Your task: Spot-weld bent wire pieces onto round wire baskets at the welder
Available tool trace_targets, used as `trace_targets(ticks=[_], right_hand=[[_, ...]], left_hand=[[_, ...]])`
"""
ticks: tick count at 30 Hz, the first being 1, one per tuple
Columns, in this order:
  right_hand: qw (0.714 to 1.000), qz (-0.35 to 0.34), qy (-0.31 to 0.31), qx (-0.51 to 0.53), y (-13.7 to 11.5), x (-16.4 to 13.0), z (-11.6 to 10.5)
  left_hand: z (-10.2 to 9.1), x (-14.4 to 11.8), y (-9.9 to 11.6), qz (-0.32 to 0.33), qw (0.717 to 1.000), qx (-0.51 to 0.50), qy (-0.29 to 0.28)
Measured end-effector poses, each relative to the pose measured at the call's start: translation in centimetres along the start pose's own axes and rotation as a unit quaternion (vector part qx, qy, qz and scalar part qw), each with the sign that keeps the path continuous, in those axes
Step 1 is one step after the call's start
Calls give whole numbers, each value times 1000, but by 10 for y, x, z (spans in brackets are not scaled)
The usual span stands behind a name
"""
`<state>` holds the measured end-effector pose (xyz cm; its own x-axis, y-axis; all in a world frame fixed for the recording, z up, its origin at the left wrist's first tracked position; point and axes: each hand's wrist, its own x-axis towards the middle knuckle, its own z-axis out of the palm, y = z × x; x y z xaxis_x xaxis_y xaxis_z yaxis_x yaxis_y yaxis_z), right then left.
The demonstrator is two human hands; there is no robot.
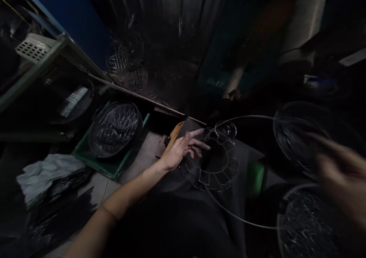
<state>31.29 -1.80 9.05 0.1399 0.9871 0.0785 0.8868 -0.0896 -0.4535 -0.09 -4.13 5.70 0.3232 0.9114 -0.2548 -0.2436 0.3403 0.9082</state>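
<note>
My left hand reaches forward with its fingers spread and rests on the left rim of a round wire frame lying on a dark cloth in front of me. A long thin wire loops from the frame toward the right. My right hand is blurred at the right edge, above a pan of dark wire pieces; whether it holds anything cannot be told.
A green crate at the left holds a round basket of wire parts. More wire baskets stand at the back. Grey cloth lies at the left. Another person's hand shows at the back. A coil of wire sits at the right.
</note>
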Motion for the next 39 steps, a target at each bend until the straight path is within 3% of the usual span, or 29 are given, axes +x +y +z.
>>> trace_targets(ticks=[3, 5, 9, 16, 19, 24, 28, 33, 39], right_hand=[[996, 33, -47, 63, 3, -10, 38], [993, 39, -85, 73, 4, -9, 68], [995, 0, -100, 27, 9, -6, 101], [983, -6, -183, 1, 28, -2, 99], [972, 17, -219, 83, 34, -4, 100], [970, 83, -88, 212, 39, -28, 104], [967, 74, -80, 231, 42, -47, 101], [976, 70, -33, 204, 38, -54, 96], [986, 29, -19, 163, 31, -55, 97]], left_hand=[[-19, 7, -20, -15, 988, 101, 115], [-33, 15, -38, 0, 958, 224, 177], [-46, 26, -68, 30, 911, 369, 179], [-46, 19, -96, 46, 858, 475, 190], [-51, 18, -109, 62, 841, 496, 206], [-56, 19, -119, 112, 836, 492, 213], [-53, 19, -110, 117, 833, 493, 224], [-48, 19, -95, 110, 847, 473, 215], [-49, 18, -98, 134, 843, 475, 215]])
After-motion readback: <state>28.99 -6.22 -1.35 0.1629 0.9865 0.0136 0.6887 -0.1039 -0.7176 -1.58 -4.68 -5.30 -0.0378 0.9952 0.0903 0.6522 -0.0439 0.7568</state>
